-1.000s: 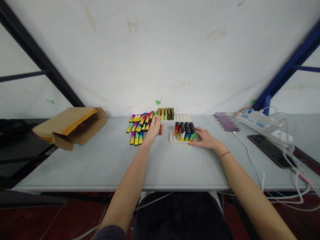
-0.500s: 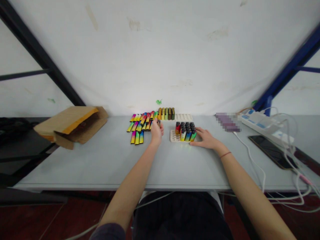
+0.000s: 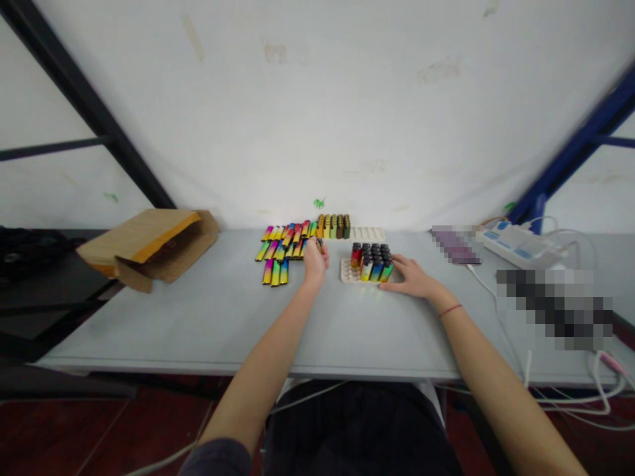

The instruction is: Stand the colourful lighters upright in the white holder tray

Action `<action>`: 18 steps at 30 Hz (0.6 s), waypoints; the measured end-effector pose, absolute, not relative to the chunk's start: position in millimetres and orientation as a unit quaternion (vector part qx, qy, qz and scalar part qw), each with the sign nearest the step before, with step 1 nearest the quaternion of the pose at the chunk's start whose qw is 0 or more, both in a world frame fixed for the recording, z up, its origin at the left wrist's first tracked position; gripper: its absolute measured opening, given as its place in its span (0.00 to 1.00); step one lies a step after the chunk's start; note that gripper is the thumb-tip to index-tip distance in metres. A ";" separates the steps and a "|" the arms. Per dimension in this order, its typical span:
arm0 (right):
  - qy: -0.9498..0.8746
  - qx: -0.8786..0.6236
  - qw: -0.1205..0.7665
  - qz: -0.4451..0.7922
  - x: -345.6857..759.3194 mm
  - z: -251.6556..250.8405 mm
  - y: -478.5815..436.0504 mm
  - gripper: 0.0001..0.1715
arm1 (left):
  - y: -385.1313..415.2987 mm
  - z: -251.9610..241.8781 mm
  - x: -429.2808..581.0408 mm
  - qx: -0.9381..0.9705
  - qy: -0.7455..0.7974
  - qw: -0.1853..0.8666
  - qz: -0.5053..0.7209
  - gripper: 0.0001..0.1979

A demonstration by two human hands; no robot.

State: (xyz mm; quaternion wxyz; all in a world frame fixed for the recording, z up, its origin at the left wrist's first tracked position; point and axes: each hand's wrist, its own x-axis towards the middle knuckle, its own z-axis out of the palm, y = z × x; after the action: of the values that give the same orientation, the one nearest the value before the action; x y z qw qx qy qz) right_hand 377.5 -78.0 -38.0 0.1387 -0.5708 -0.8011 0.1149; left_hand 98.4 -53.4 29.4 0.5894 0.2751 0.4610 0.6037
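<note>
Several rainbow-coloured lighters (image 3: 278,252) lie in a loose pile at the back of the grey table (image 3: 198,317). My left hand (image 3: 315,263) is closed around one lighter (image 3: 319,244) just right of the pile. A white tray (image 3: 347,272) holds several upright lighters (image 3: 371,262) with black tops. My right hand (image 3: 409,276) rests flat with fingers spread, touching the tray's right side. A second white tray (image 3: 368,233) with a row of upright lighters (image 3: 333,226) stands behind, against the wall.
An open cardboard box (image 3: 149,248) lies on its side at the table's left end. A white power strip (image 3: 516,242) with cables and two blurred patches sit at the right. Dark metal frame bars rise on both sides. The white wall stands close behind.
My left hand drew back slightly from the pile and closed on one lighter, lifting it. The right hand stayed by the tray. The view shifted a little.
</note>
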 end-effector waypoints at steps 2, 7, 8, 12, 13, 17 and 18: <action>-0.802 -0.571 0.135 0.114 377.0 -37.0 -78.4 0.55 | -54.0 28.1 99.2 0.274 0.469 0.576 0.610 0.27; -0.803 -0.570 0.130 0.115 377.8 -37.0 -78.1 0.56 | -54.1 26.4 98.3 0.280 0.476 0.590 0.589 0.31; -0.803 -0.569 0.132 0.115 378.2 -37.5 -77.8 0.56 | -53.9 26.7 97.7 0.281 0.479 0.592 0.584 0.30; -0.804 -0.566 0.142 0.116 379.5 -40.5 -76.5 0.55 | -53.6 30.1 95.9 0.282 0.478 0.599 0.577 0.26; -0.804 -0.566 0.143 0.115 379.6 -41.0 -76.3 0.56 | -53.7 31.0 95.8 0.283 0.477 0.600 0.577 0.25; -0.804 -0.566 0.144 0.114 379.2 -41.6 -76.1 0.56 | -53.4 30.9 96.4 0.293 0.473 0.601 0.573 0.25; -0.804 -0.566 0.144 0.114 379.0 -41.4 -76.3 0.56 | -53.1 29.5 96.8 0.300 0.470 0.602 0.572 0.25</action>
State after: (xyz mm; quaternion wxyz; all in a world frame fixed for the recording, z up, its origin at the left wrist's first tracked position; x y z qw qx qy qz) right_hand 379.0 -76.3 -41.4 0.1444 -0.5657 -0.8038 0.1141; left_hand 96.8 -53.1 29.5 0.6017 0.2995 0.4697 0.5725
